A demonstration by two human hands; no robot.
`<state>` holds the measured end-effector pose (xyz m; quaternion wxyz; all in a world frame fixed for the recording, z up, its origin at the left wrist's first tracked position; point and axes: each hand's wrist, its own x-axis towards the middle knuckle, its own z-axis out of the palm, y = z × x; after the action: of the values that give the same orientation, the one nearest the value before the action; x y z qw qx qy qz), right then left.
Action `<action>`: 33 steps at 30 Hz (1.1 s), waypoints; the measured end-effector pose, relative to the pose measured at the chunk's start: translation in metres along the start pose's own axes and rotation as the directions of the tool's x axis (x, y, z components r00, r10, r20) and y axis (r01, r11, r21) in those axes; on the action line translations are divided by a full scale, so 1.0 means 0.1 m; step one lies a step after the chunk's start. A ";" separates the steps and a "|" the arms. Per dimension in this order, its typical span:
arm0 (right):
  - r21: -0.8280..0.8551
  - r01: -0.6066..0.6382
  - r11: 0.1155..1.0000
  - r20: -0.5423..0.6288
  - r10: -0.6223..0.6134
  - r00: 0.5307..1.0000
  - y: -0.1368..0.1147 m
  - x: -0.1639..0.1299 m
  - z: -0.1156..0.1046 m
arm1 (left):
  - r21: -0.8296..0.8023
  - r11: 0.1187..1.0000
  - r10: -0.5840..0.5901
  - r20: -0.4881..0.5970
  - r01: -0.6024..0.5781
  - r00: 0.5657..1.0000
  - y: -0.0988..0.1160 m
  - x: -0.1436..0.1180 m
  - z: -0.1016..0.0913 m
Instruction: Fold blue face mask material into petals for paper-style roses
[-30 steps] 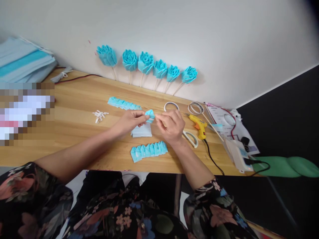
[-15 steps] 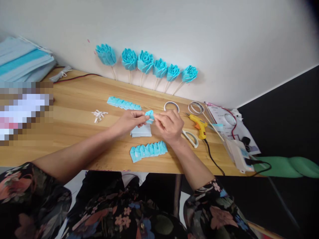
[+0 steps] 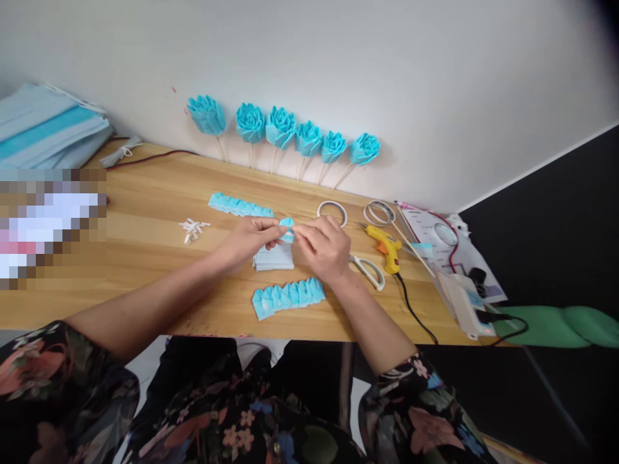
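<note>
My left hand [image 3: 247, 238] and my right hand [image 3: 323, 248] pinch a small folded blue paper piece [image 3: 287, 227] between their fingertips, just above the wooden table [image 3: 145, 258]. Under the hands lies a small stack of pale blue paper [image 3: 273, 259]. In front of it, nearer to me, lies a row of folded blue petals [image 3: 288, 296]. A second folded blue row [image 3: 239, 205] lies beyond my left hand.
Several blue paper roses on sticks [image 3: 280, 129] lean on the wall. White paper scraps [image 3: 193, 227], two tape rolls [image 3: 332, 211], scissors [image 3: 368, 270], a yellow glue gun [image 3: 385, 247] with its cable and a power strip [image 3: 463, 301] lie to the right. Blue sheets [image 3: 43, 125] are stacked far left.
My hands have closed in on the small blue piece, which is folded tighter and looks smaller. The view has shifted slightly.
</note>
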<state>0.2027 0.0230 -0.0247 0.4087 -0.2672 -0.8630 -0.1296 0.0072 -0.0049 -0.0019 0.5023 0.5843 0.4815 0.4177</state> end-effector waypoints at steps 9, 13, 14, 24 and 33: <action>0.333 -0.271 0.903 0.073 0.262 0.962 -0.01 0.03 -0.07 | 0.012 1.000 -0.003 -0.014 0.003 1.000 -0.01 0.00 -0.03; 0.465 -0.485 0.741 0.176 0.459 0.871 0.02 0.00 -0.03 | 0.026 1.000 -0.009 -0.008 0.009 1.000 -0.01 0.00 -0.03; 0.480 -0.519 0.707 0.213 0.479 0.851 0.02 -0.01 -0.01 | 0.029 1.000 -0.007 -0.008 0.007 1.000 -0.02 0.00 -0.03; 0.412 -0.446 0.795 0.154 0.421 0.894 -0.02 0.00 -0.03 | 0.057 0.998 0.010 -0.009 -0.010 1.000 -0.07 0.04 -0.03; 0.174 -0.117 0.978 0.023 0.115 0.993 0.00 0.00 -0.01 | 0.034 0.999 0.003 -0.016 -0.003 1.000 -0.06 0.03 -0.02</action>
<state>0.2031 0.0223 -0.0236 0.4319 -0.2811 -0.8566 -0.0275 0.0046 -0.0012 -0.0077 0.4877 0.5899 0.4917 0.4151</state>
